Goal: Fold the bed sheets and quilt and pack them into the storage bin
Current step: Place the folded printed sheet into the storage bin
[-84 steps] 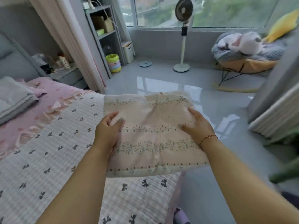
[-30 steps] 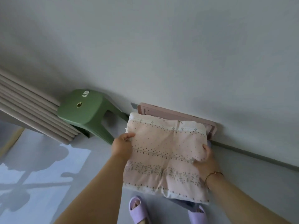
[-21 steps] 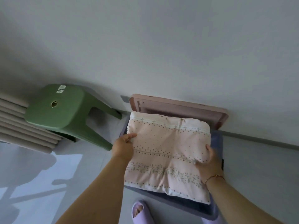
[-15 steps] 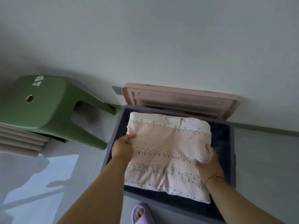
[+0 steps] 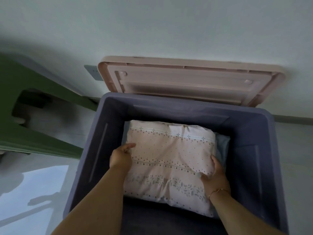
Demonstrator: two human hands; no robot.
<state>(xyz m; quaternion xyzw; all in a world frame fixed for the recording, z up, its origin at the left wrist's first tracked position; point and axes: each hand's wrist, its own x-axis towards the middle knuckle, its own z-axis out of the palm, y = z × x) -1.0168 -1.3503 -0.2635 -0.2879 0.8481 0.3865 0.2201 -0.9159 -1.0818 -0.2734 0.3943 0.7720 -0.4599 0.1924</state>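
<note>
Both hands are down inside the storage bin [image 5: 250,133], one on either side of the folded quilt [image 5: 171,160]. Her left hand [image 5: 121,157] holds the bundle's edge at nine o'clock, thumb lying on top of the fabric and fingers tucked out of sight under it. At about four o'clock on the quilt her right hand [image 5: 216,175] cups the edge, fingers curled around the side of the bundle.

From where I stand, the biggest thing is the pale wall [image 5: 152,28] filling the twelve o'clock half of the view, with the grey floor [image 5: 39,192] shining at eight o'clock. The bin is a deep, dark blue-grey box at the centre, set close to the wall. Its pink lid [image 5: 186,82] stands open at twelve o'clock, leaning back against the wall. A green stool [image 5: 20,133] sits at nine o'clock, just beside the bin.

The quilt is pink with dotted rows and a leafy band, folded into a plump square, and it lies low inside the bin. A light blue fabric [image 5: 221,145] peeks out beneath it at three o'clock. A thin bracelet [image 5: 217,191] circles the right wrist.
</note>
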